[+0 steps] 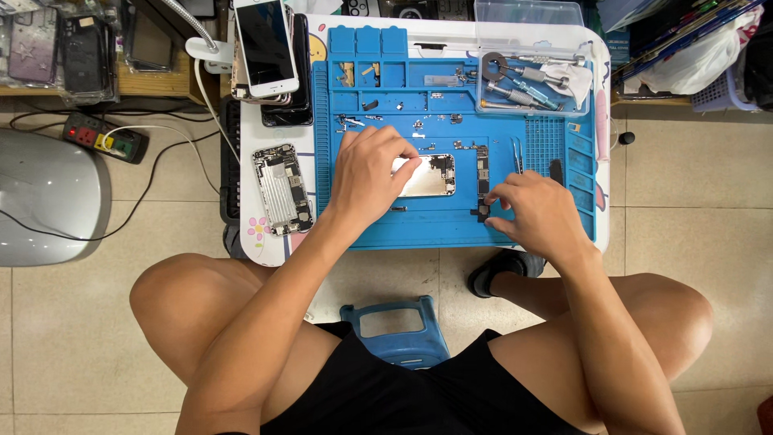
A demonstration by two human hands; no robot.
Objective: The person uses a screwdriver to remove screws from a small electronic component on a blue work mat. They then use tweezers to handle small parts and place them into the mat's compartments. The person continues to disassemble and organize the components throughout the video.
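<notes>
Bare knees and black shorts fill the bottom of the view, with a small blue stool (pixel 394 330) on the tiled floor between them. Taking the blue work mat (pixel 378 229) as landmark: far to its left, on the floor, lies a power strip (pixel 105 137). Just left of the mat, on the white bench (pixel 278 250), lies an opened phone body (pixel 282 188) with its insides showing, and above that a stack of phones (pixel 270 56) topped by a white one, screen up. On the mat's left half, the left hand (pixel 370 173) rests with fingers curled down onto the near end of an open phone housing (pixel 431 176), holding it flat against the mat. Right of the housing lies a long dark circuit board (pixel 482 179); the right hand (pixel 535 211) pinches its lower end with fingertips. Tweezers (pixel 517 155) lie just beyond that hand. At the mat's upper right sits a clear tray (pixel 531 84) of screwdrivers.
</notes>
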